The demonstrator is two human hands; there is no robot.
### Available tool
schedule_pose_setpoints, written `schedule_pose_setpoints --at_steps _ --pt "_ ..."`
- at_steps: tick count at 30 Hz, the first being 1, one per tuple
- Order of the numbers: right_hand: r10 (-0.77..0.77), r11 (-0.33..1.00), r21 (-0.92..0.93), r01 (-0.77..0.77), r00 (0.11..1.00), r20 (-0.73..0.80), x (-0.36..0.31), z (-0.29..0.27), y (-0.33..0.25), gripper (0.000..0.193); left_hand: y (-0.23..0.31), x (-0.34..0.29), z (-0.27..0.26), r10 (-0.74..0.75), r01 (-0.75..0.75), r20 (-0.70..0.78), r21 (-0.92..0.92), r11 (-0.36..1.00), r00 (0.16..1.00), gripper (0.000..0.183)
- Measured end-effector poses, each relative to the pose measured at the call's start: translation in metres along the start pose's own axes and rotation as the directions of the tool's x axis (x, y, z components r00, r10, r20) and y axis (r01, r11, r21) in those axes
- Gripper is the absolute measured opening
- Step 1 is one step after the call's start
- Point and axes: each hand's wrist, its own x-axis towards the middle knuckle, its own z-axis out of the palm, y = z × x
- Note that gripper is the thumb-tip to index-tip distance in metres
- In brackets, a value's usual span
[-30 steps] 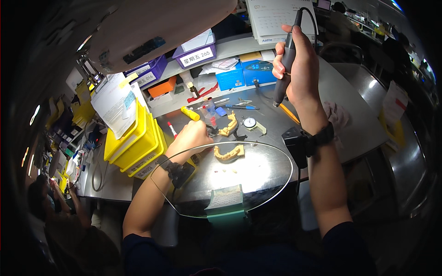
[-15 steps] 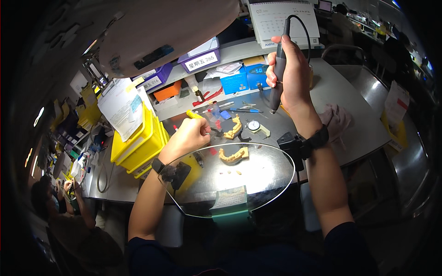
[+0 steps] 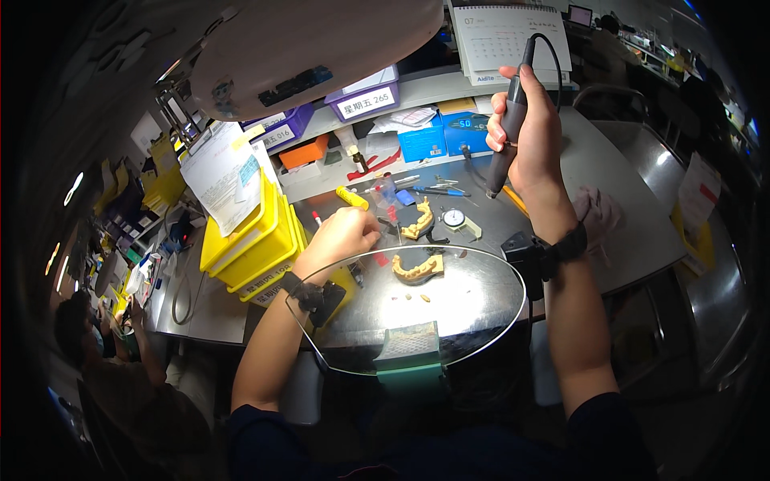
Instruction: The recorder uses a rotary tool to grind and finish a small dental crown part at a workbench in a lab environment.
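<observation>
Raised over the right side of the bench, my right hand (image 3: 536, 132) is wrapped round a dark grey corded handpiece (image 3: 500, 164), its tip pointing down. My left hand (image 3: 343, 237) is low over the bench with fingers curled together; whatever they pinch, if anything, is hidden. Beyond it lies a yellow marker (image 3: 351, 198). To its right are a tan dental arch model (image 3: 418, 220) and a round dial gauge (image 3: 454, 218). A second tan model (image 3: 417, 271) and several tiny tan pieces (image 3: 425, 298) show through a clear oval shield (image 3: 481, 341).
Stacked yellow trays (image 3: 245, 244) with papers stand left. At the back are a blue control box (image 3: 468, 133), purple bins (image 3: 362, 98) and a calendar (image 3: 513, 40). A cloth (image 3: 597, 212) lies right. A pale lamp hood (image 3: 321, 48) hangs above. Another person (image 3: 120, 377) sits at far left.
The whole view has shifted slightly, so the bench things appear farther right. Both hands keep about the same pose, and the right still grips the handpiece.
</observation>
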Motion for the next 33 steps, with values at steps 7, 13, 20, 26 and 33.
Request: schedule_pose_setpoints --at_steps 7,13,20,26,33 --pt "-0.014 0.999 -0.036 0.013 1.000 -0.009 -0.001 0.000 -0.005 0.038 0.038 -0.006 -0.013 -0.249 0.217 0.169 0.187 0.958 0.954 0.021" --pt "0.044 0.997 0.062 -0.044 0.999 -0.010 -0.001 0.003 0.001 0.028 0.029 -0.004 0.002 -0.129 0.098 0.128 0.225 0.969 0.983 0.022" --pt "0.223 0.888 0.398 -0.228 0.973 0.060 0.000 -0.002 0.020 0.034 0.028 -0.011 -0.014 -0.157 0.126 -0.149 -0.198 0.972 0.976 0.011" --pt "0.235 0.746 0.593 -0.304 0.952 0.194 -0.003 -0.011 0.040 0.032 0.048 -0.009 0.000 0.009 -0.178 -0.221 -0.759 0.627 0.975 0.019" --pt "0.250 0.669 0.659 -0.345 0.939 0.237 -0.007 -0.005 0.044 0.033 0.059 -0.012 0.006 0.058 -0.263 -0.309 -0.679 0.685 0.949 0.022"
